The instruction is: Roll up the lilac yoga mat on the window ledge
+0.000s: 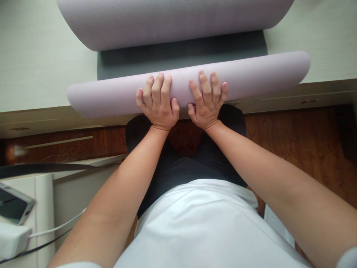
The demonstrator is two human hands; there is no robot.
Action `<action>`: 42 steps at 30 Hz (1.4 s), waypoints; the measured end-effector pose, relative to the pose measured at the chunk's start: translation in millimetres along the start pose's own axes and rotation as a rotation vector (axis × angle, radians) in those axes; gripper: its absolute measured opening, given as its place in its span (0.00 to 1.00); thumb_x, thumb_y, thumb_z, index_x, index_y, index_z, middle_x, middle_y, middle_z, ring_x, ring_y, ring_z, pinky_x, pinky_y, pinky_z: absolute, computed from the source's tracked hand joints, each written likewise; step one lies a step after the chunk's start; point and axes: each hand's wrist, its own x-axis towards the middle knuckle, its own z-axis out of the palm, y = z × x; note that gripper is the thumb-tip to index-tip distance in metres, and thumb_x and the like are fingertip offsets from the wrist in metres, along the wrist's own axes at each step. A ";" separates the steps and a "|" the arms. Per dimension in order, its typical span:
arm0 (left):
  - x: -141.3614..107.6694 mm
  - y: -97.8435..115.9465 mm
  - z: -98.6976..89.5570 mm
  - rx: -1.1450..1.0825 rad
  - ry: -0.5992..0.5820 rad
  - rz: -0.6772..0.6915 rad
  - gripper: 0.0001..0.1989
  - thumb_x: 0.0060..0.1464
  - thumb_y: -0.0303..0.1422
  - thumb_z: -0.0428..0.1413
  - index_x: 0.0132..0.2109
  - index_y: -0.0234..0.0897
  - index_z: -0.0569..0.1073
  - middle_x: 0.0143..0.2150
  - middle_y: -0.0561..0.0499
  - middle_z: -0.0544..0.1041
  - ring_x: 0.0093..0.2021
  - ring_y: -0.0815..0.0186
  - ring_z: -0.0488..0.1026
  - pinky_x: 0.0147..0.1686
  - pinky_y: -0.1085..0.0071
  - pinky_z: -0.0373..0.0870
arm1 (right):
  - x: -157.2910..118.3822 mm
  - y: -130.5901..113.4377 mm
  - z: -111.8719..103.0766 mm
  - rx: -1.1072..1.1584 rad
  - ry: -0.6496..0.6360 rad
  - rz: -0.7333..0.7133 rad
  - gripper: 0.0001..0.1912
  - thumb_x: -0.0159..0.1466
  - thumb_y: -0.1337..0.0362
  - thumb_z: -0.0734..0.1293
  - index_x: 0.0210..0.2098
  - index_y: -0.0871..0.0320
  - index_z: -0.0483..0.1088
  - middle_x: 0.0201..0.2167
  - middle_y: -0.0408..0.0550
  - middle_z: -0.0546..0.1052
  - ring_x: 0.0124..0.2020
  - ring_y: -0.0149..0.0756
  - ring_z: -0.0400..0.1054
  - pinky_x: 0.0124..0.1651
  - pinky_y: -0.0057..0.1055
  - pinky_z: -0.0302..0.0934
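A lavender mat with a dark grey face is curled at both ends. Its near roll (251,76) lies slightly slanted along the table's front edge, and its larger far curl (178,22) rises at the top of the view. Between them shows a flat strip of the grey face (181,52). My left hand (158,98) rests on the middle of the near roll, fingers spread and slightly bent over its top. Close beside it, my right hand (208,96) lies the same way, thumb pointing toward the left thumb. Both palms are hidden.
The mat lies on a pale table (33,56) with drawer fronts below. At lower left, a phone (13,204) and a white charger (12,240) with a cable lie on a light surface. My dark-trousered legs are under the table edge, above a wooden floor (292,137).
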 end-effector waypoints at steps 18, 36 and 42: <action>9.6 14.8 -19.4 0.051 -0.037 0.017 0.35 0.68 0.51 0.40 0.75 0.40 0.63 0.77 0.53 0.58 0.81 0.57 0.38 0.77 0.53 0.24 | 15.7 -8.8 -19.7 0.008 -0.095 -0.001 0.36 0.74 0.49 0.52 0.76 0.57 0.57 0.77 0.56 0.53 0.80 0.54 0.40 0.78 0.63 0.32; 10.0 14.6 -22.0 0.000 -0.063 0.006 0.36 0.67 0.51 0.40 0.75 0.42 0.62 0.78 0.53 0.57 0.81 0.56 0.40 0.78 0.51 0.27 | 17.6 -8.1 -25.9 -0.013 -0.151 0.006 0.36 0.73 0.50 0.52 0.77 0.56 0.55 0.77 0.57 0.54 0.80 0.56 0.40 0.76 0.66 0.34; 33.4 18.0 -23.9 0.005 -0.059 -0.037 0.38 0.64 0.55 0.38 0.72 0.44 0.66 0.75 0.56 0.62 0.79 0.59 0.43 0.78 0.56 0.27 | 39.7 -3.5 -16.2 0.062 -0.114 0.047 0.39 0.71 0.44 0.46 0.76 0.50 0.56 0.76 0.47 0.57 0.81 0.48 0.34 0.78 0.61 0.27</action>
